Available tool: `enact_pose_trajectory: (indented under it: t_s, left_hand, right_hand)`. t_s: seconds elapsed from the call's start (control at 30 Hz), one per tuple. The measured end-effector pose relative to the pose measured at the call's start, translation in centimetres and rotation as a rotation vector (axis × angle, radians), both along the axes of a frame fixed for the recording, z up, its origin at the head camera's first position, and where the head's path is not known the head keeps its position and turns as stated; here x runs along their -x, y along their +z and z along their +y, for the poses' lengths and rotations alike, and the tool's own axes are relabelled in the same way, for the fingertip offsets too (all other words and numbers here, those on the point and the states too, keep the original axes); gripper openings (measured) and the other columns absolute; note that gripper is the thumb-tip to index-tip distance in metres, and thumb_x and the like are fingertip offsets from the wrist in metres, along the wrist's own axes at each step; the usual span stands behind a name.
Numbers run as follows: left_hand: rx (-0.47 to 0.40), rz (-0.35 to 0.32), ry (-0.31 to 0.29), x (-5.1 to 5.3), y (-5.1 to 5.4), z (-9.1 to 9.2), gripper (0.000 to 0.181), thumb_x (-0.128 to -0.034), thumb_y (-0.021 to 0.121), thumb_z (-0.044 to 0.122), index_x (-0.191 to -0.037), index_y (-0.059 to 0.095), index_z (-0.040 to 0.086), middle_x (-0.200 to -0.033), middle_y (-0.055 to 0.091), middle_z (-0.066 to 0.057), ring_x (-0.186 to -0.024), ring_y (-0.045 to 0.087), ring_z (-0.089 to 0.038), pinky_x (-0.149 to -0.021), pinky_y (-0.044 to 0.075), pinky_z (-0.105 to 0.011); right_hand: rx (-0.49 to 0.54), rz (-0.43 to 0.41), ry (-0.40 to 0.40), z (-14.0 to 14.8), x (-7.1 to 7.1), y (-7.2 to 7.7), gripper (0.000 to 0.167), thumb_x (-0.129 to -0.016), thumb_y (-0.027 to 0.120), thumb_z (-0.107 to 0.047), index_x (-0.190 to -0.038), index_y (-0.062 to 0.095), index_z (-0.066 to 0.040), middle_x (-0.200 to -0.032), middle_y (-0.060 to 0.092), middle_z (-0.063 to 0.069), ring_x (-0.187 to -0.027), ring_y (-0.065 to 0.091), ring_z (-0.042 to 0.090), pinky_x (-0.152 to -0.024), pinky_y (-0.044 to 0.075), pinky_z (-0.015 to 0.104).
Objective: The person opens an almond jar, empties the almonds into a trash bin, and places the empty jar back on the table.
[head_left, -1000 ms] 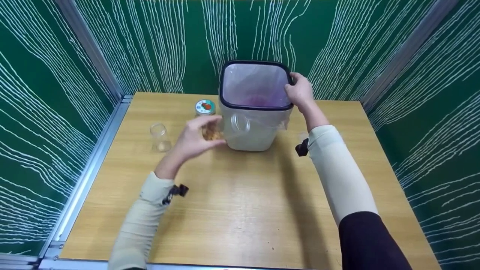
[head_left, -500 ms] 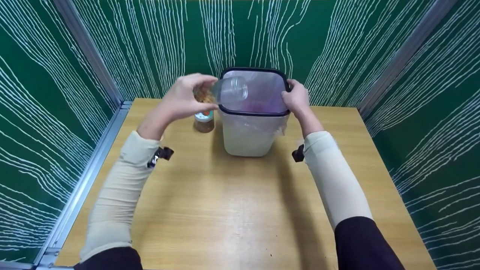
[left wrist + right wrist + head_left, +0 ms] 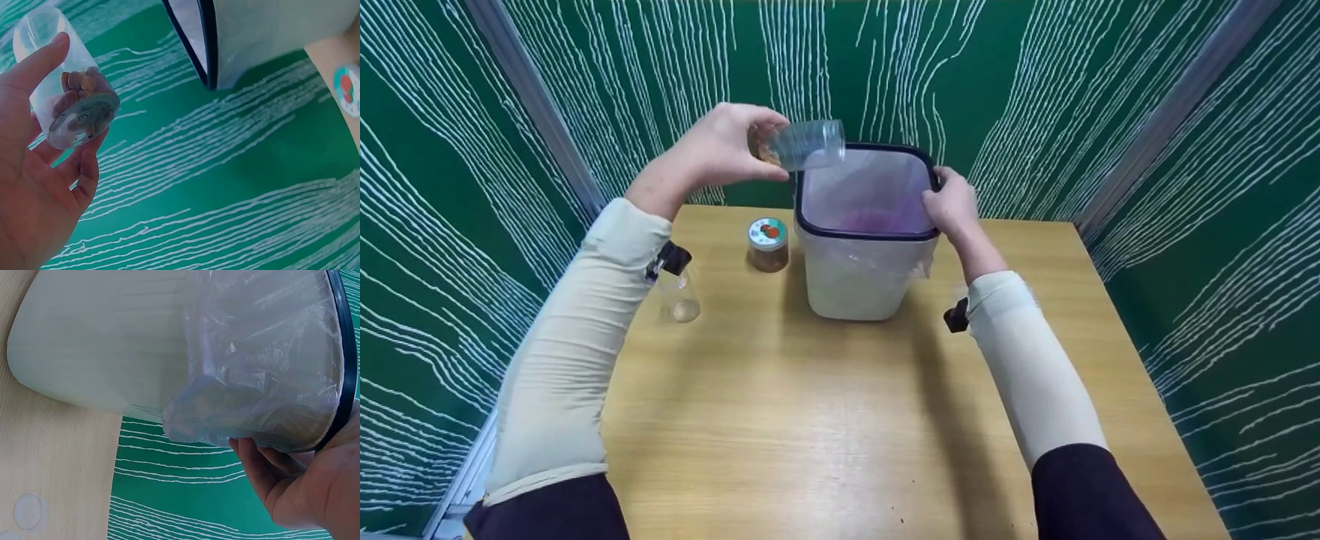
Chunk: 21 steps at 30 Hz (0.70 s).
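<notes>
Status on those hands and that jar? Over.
Left hand: gripping clear jar, tipped sideways, brown pieces inside. Right hand: holding rim of trash bin. Lidded jar beside bin, seemingly out of the way.

Left hand [image 3: 720,146] up, higher in the head view than the right hand [image 3: 952,202]. Left fingers [image 3: 87,177] curled in a grip, left thumb [image 3: 56,50] opposing. Left wrist [image 3: 656,187] behind those fingers, left forearm [image 3: 570,330] slanting back. Right fingers [image 3: 261,472] bent, gripping (right thumb [image 3: 933,201] across from them); right wrist [image 3: 981,247] behind them, right forearm [image 3: 1035,360] trailing bodyward.
</notes>
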<state>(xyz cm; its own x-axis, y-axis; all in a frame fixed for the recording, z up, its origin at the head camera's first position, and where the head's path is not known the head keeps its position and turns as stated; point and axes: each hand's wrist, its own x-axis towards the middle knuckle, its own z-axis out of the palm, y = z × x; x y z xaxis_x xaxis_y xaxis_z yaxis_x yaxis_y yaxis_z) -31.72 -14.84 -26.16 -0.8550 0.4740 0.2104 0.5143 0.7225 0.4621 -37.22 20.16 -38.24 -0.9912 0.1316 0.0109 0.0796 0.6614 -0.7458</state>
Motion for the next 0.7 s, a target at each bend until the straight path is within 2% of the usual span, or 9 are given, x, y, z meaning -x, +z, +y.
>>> enact_pose_trajectory:
  t_s: [0.2,0.3,0.53,0.7]
  left_hand:
    - [0.132,-0.027,0.053,1.2,1.0,0.3,0.065,-0.0785,0.080,0.041,-0.135,0.057,0.017,-0.118,0.061,-0.006,-0.098,0.057,-0.020,-0.085,0.051,-0.034]
    - [0.191,-0.010,0.049,1.9,1.1,0.6,0.066,-0.0789,0.079,0.040,-0.136,0.056,0.016,-0.118,0.061,-0.007,-0.097,0.057,-0.020,-0.085,0.050,-0.035]
    - [0.322,0.001,0.018,3.2,0.4,1.2,0.061,-0.0793,0.080,0.034,-0.133,0.059,0.014,-0.117,0.063,-0.007,-0.096,0.059,-0.021,-0.086,0.049,-0.039]
    - [0.416,0.024,-0.018,3.7,-0.1,2.0,0.059,-0.0801,0.079,0.037,-0.131,0.061,0.014,-0.119,0.063,-0.008,-0.097,0.058,-0.023,-0.088,0.050,-0.042]
  right_hand:
    - [0.002,0.024,0.000,0.1,0.0,0.0,0.055,-0.095,0.047,-0.013,-0.149,0.037,-0.009,-0.147,0.043,0.014,-0.132,0.040,0.021,-0.104,0.039,0.035]
    - [0.006,0.029,-0.006,0.1,-0.1,0.1,0.056,-0.095,0.046,-0.013,-0.149,0.037,-0.008,-0.146,0.044,0.014,-0.131,0.041,0.022,-0.104,0.039,0.036]
    - [0.011,0.021,-0.020,-0.2,-0.1,-0.3,0.056,-0.094,0.047,-0.013,-0.149,0.038,-0.009,-0.146,0.045,0.013,-0.130,0.042,0.021,-0.102,0.041,0.034]
    - [-0.006,0.020,-0.026,-0.1,0.1,-0.2,0.056,-0.094,0.047,-0.013,-0.149,0.038,-0.009,-0.145,0.045,0.013,-0.129,0.043,0.020,-0.101,0.042,0.035]
